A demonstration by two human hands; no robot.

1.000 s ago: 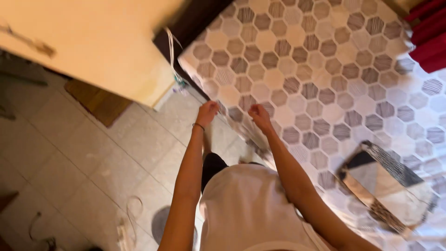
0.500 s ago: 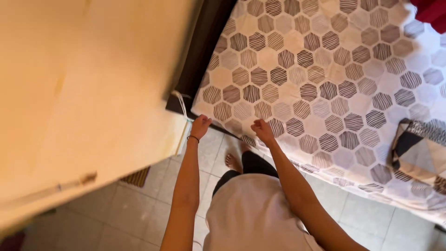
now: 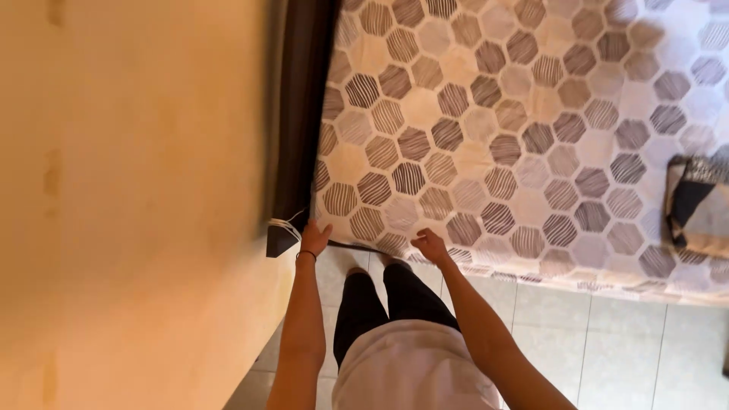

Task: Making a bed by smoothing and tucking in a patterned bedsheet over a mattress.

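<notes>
A bed is covered by a sheet (image 3: pixel 493 129) printed with grey and cream hexagons. My left hand (image 3: pixel 314 238) rests on the sheet's corner at the edge of the bed, beside the dark wooden bed frame (image 3: pixel 300 129). My right hand (image 3: pixel 430 246) pinches the sheet's lower edge a little to the right. Whether the left fingers grip the cloth I cannot tell. My legs in dark trousers stand just below the bed's edge.
A cream wall (image 3: pixel 129 205) fills the left side. A dark and grey patterned pillow (image 3: pixel 695 205) lies on the bed at the right. A white cord (image 3: pixel 285 226) hangs by the frame's corner. Pale floor tiles (image 3: pixel 607 342) run along the bed.
The view has swung left, bringing the wall in. Both hands have stayed at the sheet's edge and spread further apart, the left now at the corner by the frame.
</notes>
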